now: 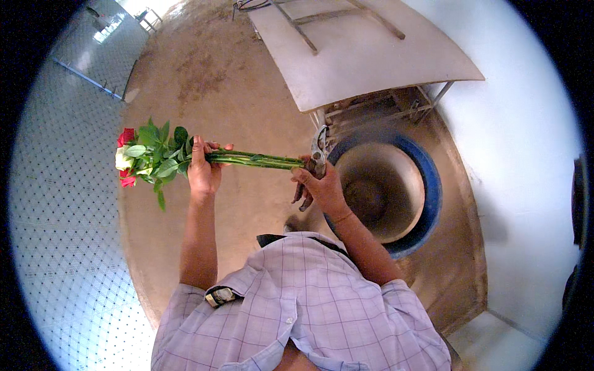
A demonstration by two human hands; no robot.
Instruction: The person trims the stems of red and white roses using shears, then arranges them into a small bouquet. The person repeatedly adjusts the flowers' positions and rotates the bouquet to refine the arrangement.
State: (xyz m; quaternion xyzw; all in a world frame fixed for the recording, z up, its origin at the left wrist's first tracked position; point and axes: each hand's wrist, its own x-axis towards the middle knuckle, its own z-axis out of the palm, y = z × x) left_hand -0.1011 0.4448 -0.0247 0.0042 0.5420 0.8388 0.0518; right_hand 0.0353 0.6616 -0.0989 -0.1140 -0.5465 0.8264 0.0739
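My left hand (203,168) grips a bunch of roses (148,157) around the upper stems, just below the leaves. The red and cream blooms point left and the green stems (260,161) run horizontally to the right. My right hand (322,188) holds a pair of metal pruning shears (317,157) at the cut ends of the stems. The shears' blades point up and sit against the stem tips. Both hands are above the dirt floor, beside the blue tub.
A round blue tub (427,179) with a brownish inside stands on the floor to the right. A pale table top (371,55) on a metal frame is behind it. A white mesh wall (62,216) curves along the left; a white wall (526,142) is on the right.
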